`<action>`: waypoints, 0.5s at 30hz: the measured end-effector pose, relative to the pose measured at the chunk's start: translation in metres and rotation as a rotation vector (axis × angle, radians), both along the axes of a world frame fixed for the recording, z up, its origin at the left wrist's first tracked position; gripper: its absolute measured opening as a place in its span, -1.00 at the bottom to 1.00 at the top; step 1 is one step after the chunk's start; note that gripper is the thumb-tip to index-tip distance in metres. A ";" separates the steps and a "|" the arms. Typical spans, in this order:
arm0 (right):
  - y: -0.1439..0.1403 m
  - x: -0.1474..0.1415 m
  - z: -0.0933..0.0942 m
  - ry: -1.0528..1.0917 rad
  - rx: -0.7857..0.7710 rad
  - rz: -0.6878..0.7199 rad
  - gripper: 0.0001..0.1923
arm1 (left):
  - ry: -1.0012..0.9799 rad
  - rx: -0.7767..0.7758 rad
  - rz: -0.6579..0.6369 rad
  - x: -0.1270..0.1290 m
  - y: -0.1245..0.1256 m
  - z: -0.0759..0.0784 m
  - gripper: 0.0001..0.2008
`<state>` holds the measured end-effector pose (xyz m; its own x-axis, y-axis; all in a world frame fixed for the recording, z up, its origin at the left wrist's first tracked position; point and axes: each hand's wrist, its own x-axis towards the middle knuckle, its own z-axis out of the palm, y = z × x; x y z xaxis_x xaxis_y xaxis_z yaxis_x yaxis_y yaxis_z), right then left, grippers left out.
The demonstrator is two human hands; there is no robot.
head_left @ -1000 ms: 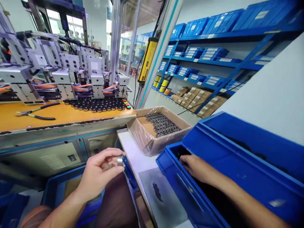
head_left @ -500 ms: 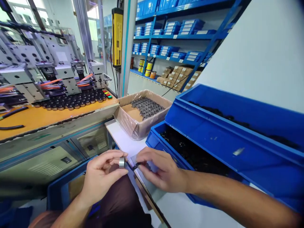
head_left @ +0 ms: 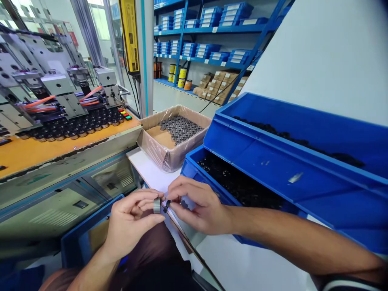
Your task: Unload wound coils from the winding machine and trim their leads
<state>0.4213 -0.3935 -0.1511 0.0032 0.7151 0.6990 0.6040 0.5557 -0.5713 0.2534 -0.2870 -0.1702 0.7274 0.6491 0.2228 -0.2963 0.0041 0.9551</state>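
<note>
Blue shelves (head_left: 212, 28) fill the wall behind, and a white worktop (head_left: 151, 171) lies under my hands. My left hand (head_left: 133, 220) pinches a small metal ring (head_left: 157, 205) between thumb and fingers, and my right hand (head_left: 198, 206) closes on a small black part (head_left: 166, 206), just beside the ring's open side. I judge it best to hold the ring steady, line the part up straight, and press gently.

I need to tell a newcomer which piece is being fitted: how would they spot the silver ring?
Start at the lower blue bin of black parts. Just before it, the two hands meet. The silver ring sits pinched in the left hand, shiny metal, unlike the small black part held by the right hand.
</note>
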 end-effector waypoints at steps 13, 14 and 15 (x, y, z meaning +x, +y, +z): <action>0.001 0.005 -0.002 -0.081 0.047 -0.008 -0.79 | -0.002 -0.174 -0.090 0.006 -0.008 -0.007 -0.62; 0.002 0.005 -0.002 -0.100 0.057 -0.001 -0.76 | -0.015 -0.178 -0.079 0.006 -0.009 -0.006 -0.59; 0.002 0.005 -0.003 -0.126 0.071 0.005 -0.72 | -0.028 -0.182 -0.066 0.006 -0.009 -0.005 -0.57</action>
<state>0.4267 -0.3915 -0.1539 -0.0908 0.6637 0.7425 0.6658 0.5949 -0.4504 0.2597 -0.2961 -0.1757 0.7648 0.6317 0.1267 -0.3161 0.1965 0.9282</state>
